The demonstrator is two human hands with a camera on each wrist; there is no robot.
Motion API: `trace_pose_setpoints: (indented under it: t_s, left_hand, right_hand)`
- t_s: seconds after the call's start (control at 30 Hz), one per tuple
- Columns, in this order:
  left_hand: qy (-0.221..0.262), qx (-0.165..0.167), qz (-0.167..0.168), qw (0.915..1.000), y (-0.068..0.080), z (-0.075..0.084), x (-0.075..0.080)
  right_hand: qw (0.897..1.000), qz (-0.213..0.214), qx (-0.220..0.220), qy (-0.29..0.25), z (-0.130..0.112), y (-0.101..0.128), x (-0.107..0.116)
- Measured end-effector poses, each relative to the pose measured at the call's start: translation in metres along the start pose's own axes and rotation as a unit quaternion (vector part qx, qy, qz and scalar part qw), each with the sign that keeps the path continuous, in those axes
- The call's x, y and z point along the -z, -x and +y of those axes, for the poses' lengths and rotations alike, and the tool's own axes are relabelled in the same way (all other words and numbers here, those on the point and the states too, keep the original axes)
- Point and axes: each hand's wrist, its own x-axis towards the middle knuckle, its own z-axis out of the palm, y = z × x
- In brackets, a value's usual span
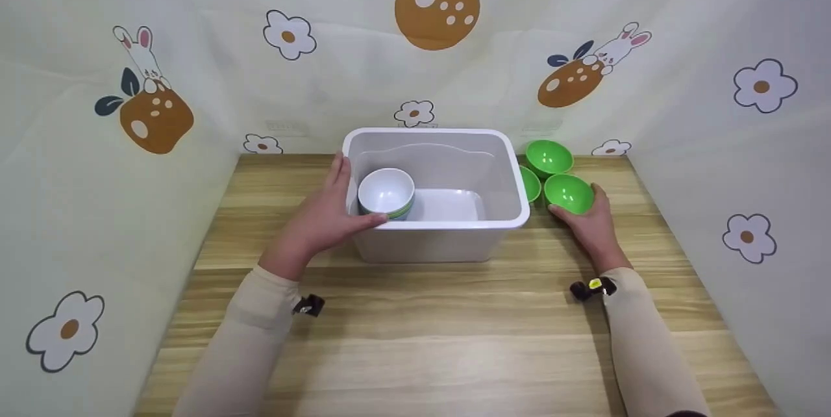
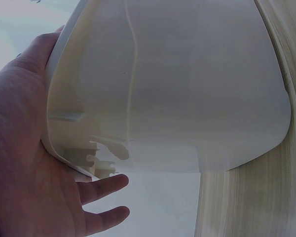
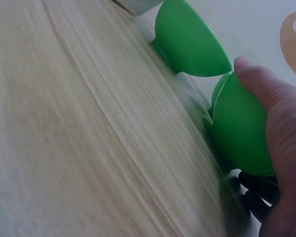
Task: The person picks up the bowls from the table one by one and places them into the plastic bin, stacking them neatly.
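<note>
Surface: wooden table, cartoon-print cloth behind.
Left hand: fingers straight, palm flat against left wall of white bin, thumb on near rim.
Bin contents: 1 white-lined bowl, near-left corner.
Right hand: curled round nearest green bowl, right of bin.
Far right: 2 more green bowls.
</note>
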Motion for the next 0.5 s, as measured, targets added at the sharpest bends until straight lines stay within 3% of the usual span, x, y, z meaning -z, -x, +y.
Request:
trace_pose_setpoints:
  t_s: [0.5]
  left_hand:
    - [-0.005,-0.005,0.004,1.0,-0.0019,-0.0019,-0.0013]
  right_hand:
    - [1.0,0.005,0.005,-0.002,0.0028,-0.0007,-0.0026]
